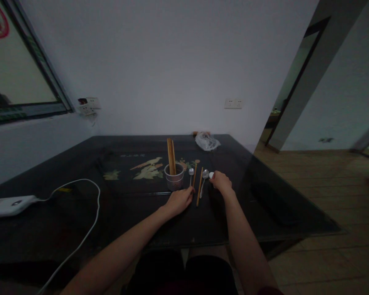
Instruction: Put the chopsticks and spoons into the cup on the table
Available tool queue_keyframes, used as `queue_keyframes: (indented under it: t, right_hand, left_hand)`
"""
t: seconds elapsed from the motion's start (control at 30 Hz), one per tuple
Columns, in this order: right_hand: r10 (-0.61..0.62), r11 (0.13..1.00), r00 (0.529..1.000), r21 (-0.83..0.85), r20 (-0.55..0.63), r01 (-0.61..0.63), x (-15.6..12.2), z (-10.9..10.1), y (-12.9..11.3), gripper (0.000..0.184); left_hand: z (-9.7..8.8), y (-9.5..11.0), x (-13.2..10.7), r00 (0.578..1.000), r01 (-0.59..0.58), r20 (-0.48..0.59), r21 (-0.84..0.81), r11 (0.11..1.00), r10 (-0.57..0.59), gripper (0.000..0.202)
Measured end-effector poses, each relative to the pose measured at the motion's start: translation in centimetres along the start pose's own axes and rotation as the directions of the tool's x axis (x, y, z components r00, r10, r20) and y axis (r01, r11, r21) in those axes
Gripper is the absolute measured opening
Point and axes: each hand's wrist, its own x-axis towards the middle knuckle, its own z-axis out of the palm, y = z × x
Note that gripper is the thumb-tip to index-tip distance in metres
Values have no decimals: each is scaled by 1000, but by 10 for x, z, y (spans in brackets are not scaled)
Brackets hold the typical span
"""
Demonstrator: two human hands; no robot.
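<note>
A small plastic cup (174, 176) stands on the dark table (126, 213) with several wooden chopsticks (171, 155) upright in it. To its right lie a metal spoon (191, 173), a wooden spoon (196, 169), a chopstick (199, 191) and another metal spoon (204, 178). My left hand (180, 200) rests on the table by the first spoon's handle, fingers curled at it. My right hand (222, 183) is closed on a small white spoon (211, 175).
A white power bank (9, 205) with a white cable (89, 213) lies at the table's left. A crumpled plastic bag (207, 141) sits at the far edge. Wall sockets, a window at left, a doorway and wooden floor at right.
</note>
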Motion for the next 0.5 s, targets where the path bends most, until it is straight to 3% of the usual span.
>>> queue_keyframes:
  t: [0.13, 0.27, 0.4, 0.5]
  right_hand:
    - [-23, 1000, 994, -1, -106, 23, -4, -5, -4, 23]
    - [-157, 987, 961, -8, -227, 160, -12, -6, -18, 19]
    - [-324, 946, 926, -41, -192, 323, -26, 5, -43, 18]
    - [-368, 930, 922, -54, -121, 364, -34, 16, -59, 22]
  left_hand:
    - [0, -2, 0, 1000, -21, -8, 7, 1000, 22, 24]
    - [-1, -1, -2, 1000, 3, -20, 36, 999, -2, 28]
    - [-4, 0, -5, 996, 86, -28, 104, 991, -83, 36]
    - [-6, 0, -6, 992, 129, -8, 149, 980, -130, 39]
